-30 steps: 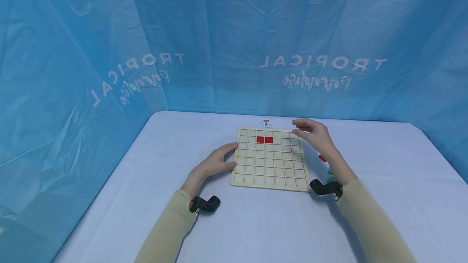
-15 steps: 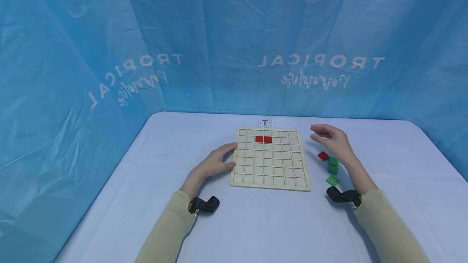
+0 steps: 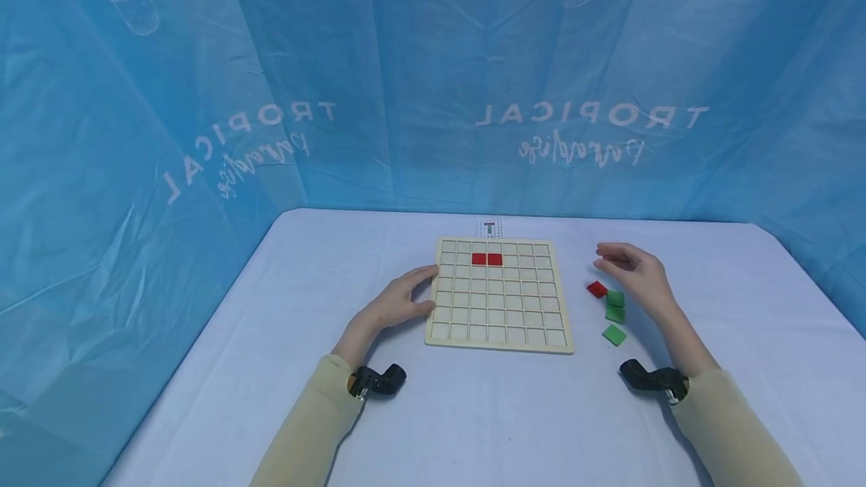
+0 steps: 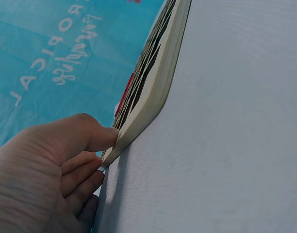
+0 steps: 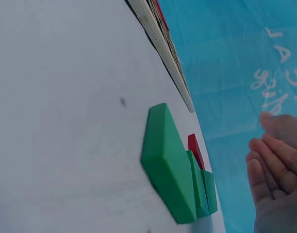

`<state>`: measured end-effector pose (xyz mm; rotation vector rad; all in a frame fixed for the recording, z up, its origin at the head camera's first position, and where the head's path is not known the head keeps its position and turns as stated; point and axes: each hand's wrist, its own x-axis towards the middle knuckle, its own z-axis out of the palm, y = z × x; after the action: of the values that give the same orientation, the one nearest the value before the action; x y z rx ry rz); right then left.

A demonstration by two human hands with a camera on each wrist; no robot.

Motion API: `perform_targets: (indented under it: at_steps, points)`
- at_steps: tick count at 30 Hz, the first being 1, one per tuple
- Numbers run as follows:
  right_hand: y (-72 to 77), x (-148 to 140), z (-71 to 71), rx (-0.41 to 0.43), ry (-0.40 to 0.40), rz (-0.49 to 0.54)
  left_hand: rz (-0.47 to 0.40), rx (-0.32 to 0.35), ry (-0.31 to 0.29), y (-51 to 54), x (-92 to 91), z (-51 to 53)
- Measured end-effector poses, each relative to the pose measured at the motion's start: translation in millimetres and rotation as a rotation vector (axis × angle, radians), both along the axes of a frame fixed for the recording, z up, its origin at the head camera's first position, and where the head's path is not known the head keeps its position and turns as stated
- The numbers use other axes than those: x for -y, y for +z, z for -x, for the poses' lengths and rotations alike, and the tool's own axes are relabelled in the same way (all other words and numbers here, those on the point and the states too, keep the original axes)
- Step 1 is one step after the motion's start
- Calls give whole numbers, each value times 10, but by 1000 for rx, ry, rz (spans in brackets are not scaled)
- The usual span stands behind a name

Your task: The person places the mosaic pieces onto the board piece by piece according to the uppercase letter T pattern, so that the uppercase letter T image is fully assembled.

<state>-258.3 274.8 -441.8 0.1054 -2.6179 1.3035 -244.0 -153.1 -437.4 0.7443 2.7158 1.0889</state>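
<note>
A pale wooden grid board (image 3: pixel 460 314) lies on the table, with two red square tiles (image 3: pixel 495 259) side by side in its second row. My left hand (image 3: pixel 399 299) touches the board's left edge with thumb and fingertips spread apart; the left wrist view shows the thumb (image 4: pixel 97 136) against the rim. Raised over the table to the right of the board, my right hand (image 3: pixel 636 275) has loosely bent fingers and nothing in them. Near it lie one loose red tile (image 3: pixel 597 289) and three green tiles (image 3: pixel 615 314), the closest green tile (image 5: pixel 168 160) large in the right wrist view.
A small printed grid card (image 3: pixel 490 228) with a red and green pattern lies just behind the board. A white cloth covers the table (image 3: pixel 473 419). Blue printed curtains (image 3: pixel 433 81) hang behind and at the sides.
My right hand has moved right, from above the board's far right corner to beyond the loose tiles, which have come into view. My left hand stays at the board's edge.
</note>
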Motion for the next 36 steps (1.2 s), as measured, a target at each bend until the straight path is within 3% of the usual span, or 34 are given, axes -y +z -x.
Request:
perform_targets:
  at_steps: [2, 5, 10, 26, 36]
  points:
    - [-33, -28, -18, -8, -3, 5, 1, 3, 3, -5, -1, 1]
    - [104, 46, -182, 17, 8, 6, 1, 2, 4, -7, -4, 0]
    - [51, 27, -249, 47, 35, -28, 6, -9, -5, -6, -4, -4]
    - [-111, -40, -283, -30, 47, -179, 7, -10, -5, 26, -12, -25]
    - [-117, -20, -291, -12, 112, -215, 16, -5, -5, 20, -6, -25]
